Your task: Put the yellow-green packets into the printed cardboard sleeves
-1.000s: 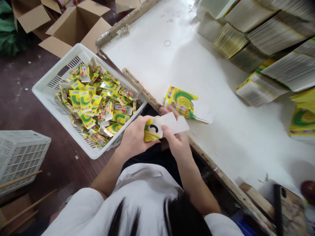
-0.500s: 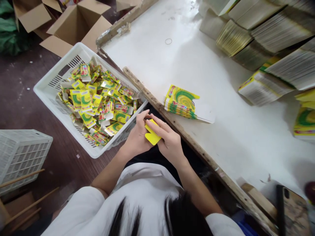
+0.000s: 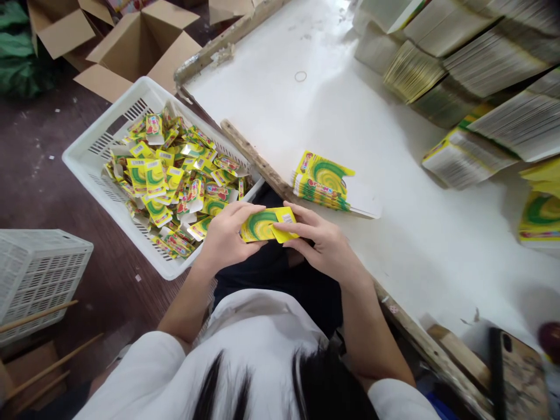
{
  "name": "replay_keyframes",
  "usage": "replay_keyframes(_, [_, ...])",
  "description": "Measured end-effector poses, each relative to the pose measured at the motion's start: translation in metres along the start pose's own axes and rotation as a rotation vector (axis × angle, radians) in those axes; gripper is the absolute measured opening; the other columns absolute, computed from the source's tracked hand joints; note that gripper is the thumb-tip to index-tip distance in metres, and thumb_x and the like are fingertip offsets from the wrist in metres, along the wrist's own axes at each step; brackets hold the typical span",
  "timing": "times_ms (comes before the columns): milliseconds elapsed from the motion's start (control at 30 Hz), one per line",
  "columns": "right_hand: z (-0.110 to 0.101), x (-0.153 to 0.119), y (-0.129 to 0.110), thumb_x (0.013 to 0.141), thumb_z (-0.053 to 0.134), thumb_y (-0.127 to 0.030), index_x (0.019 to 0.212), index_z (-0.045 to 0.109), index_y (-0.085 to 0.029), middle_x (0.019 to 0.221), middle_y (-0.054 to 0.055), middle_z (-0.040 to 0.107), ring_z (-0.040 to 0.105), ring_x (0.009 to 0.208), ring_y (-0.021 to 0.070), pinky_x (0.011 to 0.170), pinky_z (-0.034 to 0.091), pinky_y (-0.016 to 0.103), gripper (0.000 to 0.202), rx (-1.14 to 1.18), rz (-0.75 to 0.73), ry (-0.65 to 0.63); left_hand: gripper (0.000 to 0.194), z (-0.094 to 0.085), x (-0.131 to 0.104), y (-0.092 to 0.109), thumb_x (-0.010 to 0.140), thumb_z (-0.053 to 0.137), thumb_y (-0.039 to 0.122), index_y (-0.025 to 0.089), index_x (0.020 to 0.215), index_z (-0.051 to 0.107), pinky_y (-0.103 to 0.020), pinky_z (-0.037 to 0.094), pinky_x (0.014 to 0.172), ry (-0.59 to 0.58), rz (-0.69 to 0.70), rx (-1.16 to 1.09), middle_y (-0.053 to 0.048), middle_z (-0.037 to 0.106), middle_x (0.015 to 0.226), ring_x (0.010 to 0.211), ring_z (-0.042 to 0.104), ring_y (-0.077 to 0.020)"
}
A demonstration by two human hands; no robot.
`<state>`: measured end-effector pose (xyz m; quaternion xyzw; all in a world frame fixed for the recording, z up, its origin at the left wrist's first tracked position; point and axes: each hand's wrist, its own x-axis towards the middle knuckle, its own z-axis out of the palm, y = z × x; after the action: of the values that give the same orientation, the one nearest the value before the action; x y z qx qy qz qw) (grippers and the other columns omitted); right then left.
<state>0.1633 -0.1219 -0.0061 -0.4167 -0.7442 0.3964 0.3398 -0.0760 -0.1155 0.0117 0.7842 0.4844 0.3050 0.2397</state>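
Between my two hands, over my lap, is a small yellow and green carton (image 3: pixel 261 225) with a barcode at its right end. My left hand (image 3: pixel 228 236) grips the carton's left end, thumb and fingers on opposite edges. At the other end, my right hand (image 3: pixel 321 240) holds the flap, one finger lying across the carton's face. Just beyond them, a stack of flat cartons (image 3: pixel 324 181) lies by the table's edge. To the left, a white plastic basket (image 3: pixel 94 184) holds many folded cartons (image 3: pixel 155 178) of the same print.
A wooden strip (image 3: pixel 258 160) edges the white table (image 3: pixel 271 93). Bundled flat cartons (image 3: pixel 476 64) are piled at the far right, and a phone (image 3: pixel 518 373) lies near right. Cardboard boxes (image 3: pixel 98 81) and another white crate (image 3: pixel 44 274) stand on the floor at left.
My hands have moved apart and the carton between them now shows its printed green and yellow face and barcode, instead of a plain yellow flap.
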Motion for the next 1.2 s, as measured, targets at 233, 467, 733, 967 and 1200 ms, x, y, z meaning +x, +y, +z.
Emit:
replay_keyframes(233, [0.020,0.010,-0.006,0.093,0.070,-0.024,0.123,0.075,-0.031,0.153,0.009,0.058,0.060,0.138,0.0289,0.116,0.051,0.049,0.031,0.071,0.072,0.155,0.053,0.011,0.000,0.004,0.077,0.084,0.031,0.024,0.125,0.064,-0.040,0.055,0.097,0.073,0.001,0.031,-0.009,0.072,0.117,0.109,0.069,-0.0268])
replay_keyframes(467, [-0.011,0.008,0.025,0.088,0.077,-0.037,0.143,0.056,-0.025,0.135,0.014,0.069,0.065,0.127,0.0330,0.112,0.049,0.057,0.060,-0.289,0.237,0.658,0.075,-0.028,-0.011,-0.052,0.070,0.089,0.040,0.022,0.135,0.058,-0.066,0.030,0.118,0.366,-0.397,0.356,-0.018,0.060,0.140,0.136,0.049,-0.0432])
replay_keyframes(733, [-0.029,0.011,0.050,0.079,0.076,-0.024,0.114,0.061,-0.022,0.095,0.006,0.071,0.066,0.097,0.0300,0.098,0.053,0.056,0.039,-0.433,0.372,0.721,0.051,0.001,-0.011,-0.035,0.083,0.078,0.043,0.023,0.128,0.064,-0.054,0.043,0.114,0.073,-0.306,-0.003,-0.012,0.069,0.131,0.127,0.062,-0.0321])
replay_keyframes(967, [0.015,0.002,-0.006,0.085,0.075,-0.024,0.114,0.050,-0.028,0.086,-0.003,0.064,0.067,0.077,0.0158,0.072,0.058,0.030,0.039,0.185,0.221,0.444,0.070,0.055,0.005,0.008,0.074,0.075,0.074,0.026,0.124,0.062,-0.046,0.059,0.096,0.013,-0.352,-1.068,-0.011,0.072,0.124,0.118,0.070,-0.0311])
replay_keyframes(1200, [0.053,0.003,-0.033,0.084,0.083,-0.037,0.124,0.055,-0.027,0.106,0.003,0.067,0.067,0.096,0.0172,0.085,0.060,0.031,0.050,0.513,0.130,0.135,0.057,0.055,0.032,0.034,0.084,0.055,0.081,0.024,0.084,0.054,-0.031,0.057,0.071,0.635,-0.376,-1.268,0.001,0.052,0.073,0.066,0.059,-0.0145])
